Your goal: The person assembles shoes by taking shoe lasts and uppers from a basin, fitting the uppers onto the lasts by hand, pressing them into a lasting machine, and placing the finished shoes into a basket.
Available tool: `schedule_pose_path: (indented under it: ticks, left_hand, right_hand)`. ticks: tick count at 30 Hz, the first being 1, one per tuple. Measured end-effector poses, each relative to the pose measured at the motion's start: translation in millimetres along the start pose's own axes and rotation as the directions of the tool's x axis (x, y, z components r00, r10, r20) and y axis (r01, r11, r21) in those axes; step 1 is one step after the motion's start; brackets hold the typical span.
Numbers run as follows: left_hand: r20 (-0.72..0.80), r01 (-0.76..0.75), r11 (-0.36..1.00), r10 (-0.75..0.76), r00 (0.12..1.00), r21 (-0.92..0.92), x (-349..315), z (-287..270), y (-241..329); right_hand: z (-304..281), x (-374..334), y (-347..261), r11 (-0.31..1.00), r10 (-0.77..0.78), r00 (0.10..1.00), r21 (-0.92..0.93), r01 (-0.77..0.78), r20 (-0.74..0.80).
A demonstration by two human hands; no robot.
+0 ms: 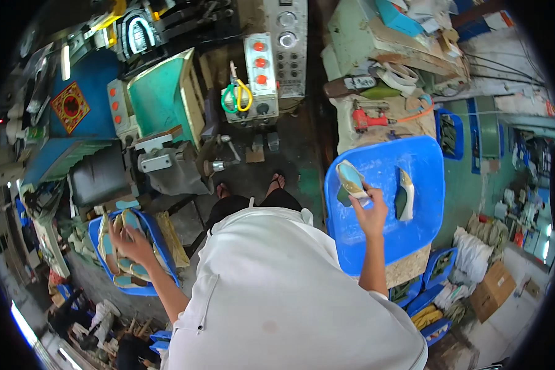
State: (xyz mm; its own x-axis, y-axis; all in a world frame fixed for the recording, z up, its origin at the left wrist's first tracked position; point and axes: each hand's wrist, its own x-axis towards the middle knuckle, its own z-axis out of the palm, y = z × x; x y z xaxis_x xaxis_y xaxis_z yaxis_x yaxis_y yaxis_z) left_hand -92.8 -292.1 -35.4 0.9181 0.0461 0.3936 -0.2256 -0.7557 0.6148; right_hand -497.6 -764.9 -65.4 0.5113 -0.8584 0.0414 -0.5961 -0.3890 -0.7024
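My right hand (371,213) is closed on a flat slip-on shoe (351,179) with a pale blue inside and a tan, whitish upper. It holds the shoe over the left part of a large blue plastic tub (385,250). A second pale shoe with a dark green part (405,196) lies in that tub. At my left, a blue basket (169,262) is filled with several light shoes (129,219) with pale blue insides. Over these shoes my left hand (130,242) reaches with its fingers apart; whether it touches one is unclear.
A red air tool (371,117) with an orange hose lies on the bench beyond the tub. Ahead stand a control box with red buttons (260,63), yellow-and-green-handled scissors (236,98) and a metal machine part (157,161). Cardboard boxes (493,290) and more blue baskets (439,265) are at right.
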Motion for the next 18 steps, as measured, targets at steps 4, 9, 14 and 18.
schedule_pose_path:
  ticks: [4,9,14,18]
  left_hand:
    - [0.579,-0.072,0.841,0.429,0.693,-0.537,33.7,27.5,154.5]
    - [0.446,-0.003,0.450,0.885,0.136,-0.893,80.6,45.5,253.0]
    - [0.293,-0.105,0.336,0.909,0.297,-0.936,127.6,23.1,193.3]
    - [0.398,-0.116,0.437,0.881,0.258,-0.892,151.0,16.9,149.3]
  right_hand:
    - [-10.4,56.2,-140.2,0.904,-0.373,0.921,0.267,0.332,0.116]
    - [43.0,101.1,-256.5,0.377,-0.867,0.491,0.756,0.534,0.085]
    - [123.4,100.7,-331.9,0.276,-0.844,0.533,0.901,0.335,0.061]
    - [171.7,93.4,-350.7,0.341,-0.882,0.455,0.836,0.430,0.126]
